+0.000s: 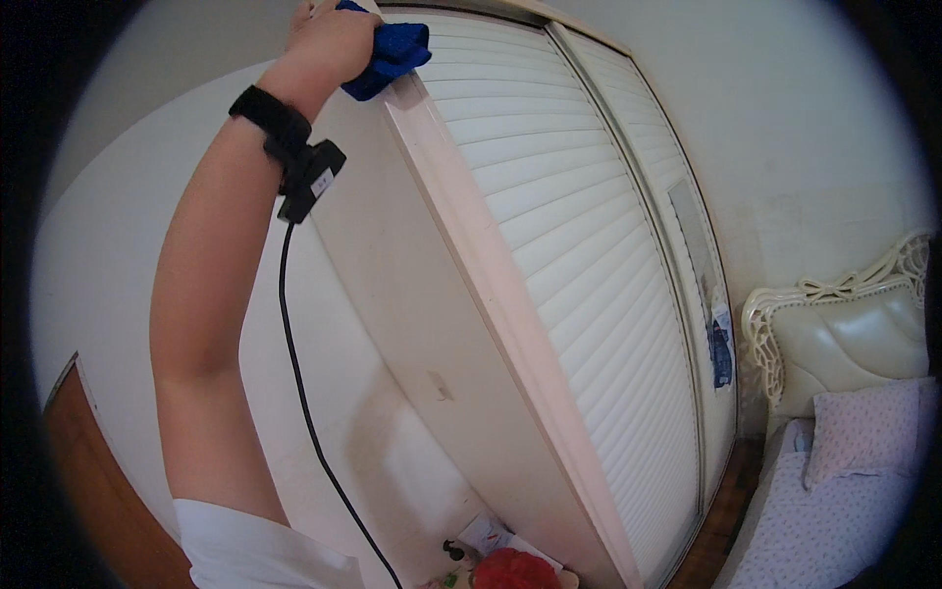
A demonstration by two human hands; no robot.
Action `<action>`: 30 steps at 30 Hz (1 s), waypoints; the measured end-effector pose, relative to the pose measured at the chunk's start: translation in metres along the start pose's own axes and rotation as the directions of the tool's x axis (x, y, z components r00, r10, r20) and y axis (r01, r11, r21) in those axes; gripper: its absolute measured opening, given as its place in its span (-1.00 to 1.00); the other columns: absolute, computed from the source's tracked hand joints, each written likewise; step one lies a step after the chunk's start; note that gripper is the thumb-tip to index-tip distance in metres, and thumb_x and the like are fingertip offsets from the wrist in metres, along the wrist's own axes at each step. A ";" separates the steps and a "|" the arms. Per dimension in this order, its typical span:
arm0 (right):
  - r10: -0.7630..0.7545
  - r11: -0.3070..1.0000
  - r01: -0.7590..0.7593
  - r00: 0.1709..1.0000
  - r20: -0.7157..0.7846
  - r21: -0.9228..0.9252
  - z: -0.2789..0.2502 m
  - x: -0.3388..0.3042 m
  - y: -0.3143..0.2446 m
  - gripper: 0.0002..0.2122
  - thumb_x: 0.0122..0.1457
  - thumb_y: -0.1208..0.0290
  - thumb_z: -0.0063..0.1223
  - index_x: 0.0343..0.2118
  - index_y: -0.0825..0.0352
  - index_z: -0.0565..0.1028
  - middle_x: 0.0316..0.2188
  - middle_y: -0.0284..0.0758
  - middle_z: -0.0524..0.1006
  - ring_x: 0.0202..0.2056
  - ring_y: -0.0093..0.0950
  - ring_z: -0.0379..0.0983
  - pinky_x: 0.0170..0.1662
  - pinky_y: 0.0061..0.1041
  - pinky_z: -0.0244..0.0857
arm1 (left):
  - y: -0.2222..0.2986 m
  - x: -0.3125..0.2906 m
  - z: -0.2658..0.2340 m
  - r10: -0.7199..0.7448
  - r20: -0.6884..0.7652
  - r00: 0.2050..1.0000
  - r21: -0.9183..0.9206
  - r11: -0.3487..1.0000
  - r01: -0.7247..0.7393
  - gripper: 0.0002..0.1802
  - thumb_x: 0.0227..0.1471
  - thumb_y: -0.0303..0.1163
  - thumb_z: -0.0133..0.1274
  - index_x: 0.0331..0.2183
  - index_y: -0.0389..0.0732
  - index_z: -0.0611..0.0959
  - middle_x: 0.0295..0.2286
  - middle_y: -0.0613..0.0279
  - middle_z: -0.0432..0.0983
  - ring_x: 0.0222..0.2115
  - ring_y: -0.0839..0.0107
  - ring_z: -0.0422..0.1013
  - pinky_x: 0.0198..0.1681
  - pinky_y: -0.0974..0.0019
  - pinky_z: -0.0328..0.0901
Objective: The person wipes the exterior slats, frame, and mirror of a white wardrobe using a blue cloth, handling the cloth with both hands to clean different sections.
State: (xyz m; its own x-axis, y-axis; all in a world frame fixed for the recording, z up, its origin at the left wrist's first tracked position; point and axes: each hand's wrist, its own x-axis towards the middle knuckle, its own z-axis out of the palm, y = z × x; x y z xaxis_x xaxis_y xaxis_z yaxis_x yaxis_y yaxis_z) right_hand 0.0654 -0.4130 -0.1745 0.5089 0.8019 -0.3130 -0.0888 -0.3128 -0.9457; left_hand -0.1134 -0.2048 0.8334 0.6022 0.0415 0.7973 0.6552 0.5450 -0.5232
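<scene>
High at the top edge, my left hand (339, 41) is closed around a blue cloth (395, 57). The cloth bunches out past the hand and lies against the upper end of the wardrobe's pale front edge (471, 211). Some of the fingers are cut off by the picture's rim. A black strap (267, 115) circles my left wrist, with a small black device (312, 182) on it. From the device a black cable (302, 393) hangs down along the wardrobe's side panel (392, 236). My right hand is out of view.
White slatted sliding doors (559, 206) front the wardrobe. To the right are a bed with a cream carved headboard (844, 334) and a patterned pillow (863, 432). A red object (515, 569) sits low beside the side panel. A brown door (98, 481) shows at lower left.
</scene>
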 end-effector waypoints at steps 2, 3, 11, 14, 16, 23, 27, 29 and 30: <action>-0.025 0.999 0.023 0.999 -0.046 -0.038 -0.006 0.003 0.055 -0.69 0.14 0.38 -0.02 -0.06 0.32 0.40 -0.20 -0.18 0.49 -0.20 -0.40 0.42 -0.10 -0.45 0.31 | -0.003 0.013 0.010 0.021 0.008 1.000 -0.068 0.997 -0.020 -0.56 0.05 -0.45 -0.15 -0.04 0.16 0.53 -0.10 0.28 0.47 -0.02 0.29 0.34 0.08 -0.03 0.08; -0.039 0.998 0.035 0.997 -0.062 -0.059 -0.010 0.005 0.083 -0.70 0.13 0.39 -0.02 -0.07 0.32 0.40 -0.21 -0.19 0.50 -0.22 -0.40 0.43 -0.13 -0.45 0.32 | -0.006 0.020 0.014 0.041 0.018 0.999 -0.127 0.991 -0.039 -0.59 0.04 -0.42 -0.13 -0.05 0.10 0.55 -0.12 0.22 0.49 -0.07 0.26 0.39 0.03 0.01 0.16; 0.030 0.998 -0.042 0.968 -0.248 -0.043 -0.050 -0.033 0.273 -0.74 0.06 0.49 -0.03 -0.16 0.37 0.45 -0.36 -0.20 0.55 -0.34 -0.42 0.47 -0.26 -0.48 0.38 | -0.023 0.074 0.035 0.148 0.386 0.911 -0.504 0.860 0.074 -0.45 -0.05 -0.02 0.03 -0.04 -0.09 0.52 -0.15 0.04 0.50 -0.18 0.15 0.47 -0.10 0.19 0.33; 0.028 0.994 -0.053 0.966 -0.257 -0.092 -0.048 -0.050 0.296 -0.77 0.05 0.46 -0.03 -0.20 0.36 0.46 -0.38 -0.20 0.55 -0.34 -0.39 0.47 -0.25 -0.45 0.37 | -0.001 0.068 -0.006 -0.023 0.290 0.957 -0.120 0.991 0.061 -0.32 -0.03 -0.02 0.05 0.13 0.09 0.29 0.08 0.12 0.26 0.05 0.15 0.27 0.07 0.08 0.24; -0.048 0.981 -0.001 0.968 -0.248 -0.196 -0.055 -0.032 0.307 -0.79 0.04 0.44 -0.03 -0.25 0.35 0.48 -0.39 -0.20 0.55 -0.34 -0.37 0.47 -0.25 -0.42 0.37 | -0.053 0.090 0.055 -0.013 0.110 0.994 0.007 1.000 0.012 -0.35 0.00 -0.05 0.04 0.13 0.12 0.28 0.12 0.14 0.18 0.10 0.13 0.18 0.10 0.05 0.20; -0.233 0.755 0.055 0.954 -0.188 -0.653 -0.077 -0.064 0.340 -0.83 0.00 0.36 -0.03 -0.41 0.32 0.52 -0.46 -0.18 0.55 -0.35 -0.27 0.47 -0.22 -0.31 0.36 | -0.012 0.073 0.041 -0.052 0.069 0.996 0.073 0.996 0.047 -0.33 0.07 0.11 -0.24 0.18 0.12 0.21 0.21 0.13 -0.04 0.24 0.11 -0.19 0.26 0.02 -0.25; -0.261 0.636 0.032 0.949 -0.176 -0.771 -0.070 -0.073 0.350 -0.81 0.00 0.31 -0.04 -0.50 0.31 0.53 -0.47 -0.19 0.56 -0.35 -0.21 0.47 -0.21 -0.27 0.35 | -0.006 0.083 0.039 -0.024 0.077 0.997 -0.010 1.000 0.025 -0.34 0.06 0.06 -0.22 0.18 0.09 0.21 0.21 0.06 -0.04 0.24 0.08 -0.16 0.26 0.02 -0.23; -0.561 0.617 0.291 0.815 -0.149 -0.731 -0.071 -0.053 0.346 -0.82 0.00 0.32 -0.04 -0.49 0.31 0.53 -0.43 -0.18 0.56 -0.33 -0.20 0.46 -0.21 -0.27 0.35 | -0.007 0.079 0.043 0.006 0.116 0.993 -0.010 1.000 -0.005 -0.34 0.06 0.04 -0.21 0.18 0.07 0.22 0.20 0.04 -0.02 0.23 0.07 -0.15 0.26 0.02 -0.22; -0.581 0.591 0.323 0.806 -0.113 -0.739 -0.086 -0.031 0.326 -0.82 0.00 0.32 -0.04 -0.49 0.31 0.53 -0.43 -0.18 0.56 -0.33 -0.20 0.46 -0.21 -0.27 0.35 | -0.028 0.069 0.059 0.046 0.128 0.991 -0.002 0.999 -0.046 -0.34 0.06 0.03 -0.19 0.17 0.04 0.23 0.19 0.01 0.00 0.23 0.05 -0.13 0.25 0.02 -0.21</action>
State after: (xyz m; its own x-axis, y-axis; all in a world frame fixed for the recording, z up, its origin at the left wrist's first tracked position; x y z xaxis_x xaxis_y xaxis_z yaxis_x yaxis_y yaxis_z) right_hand 0.0945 -0.5838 -0.4656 0.5583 0.7707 0.3072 0.7448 -0.3025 -0.5948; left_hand -0.1168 -0.1676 0.9205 0.5681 0.1733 0.8045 0.6280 0.5404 -0.5599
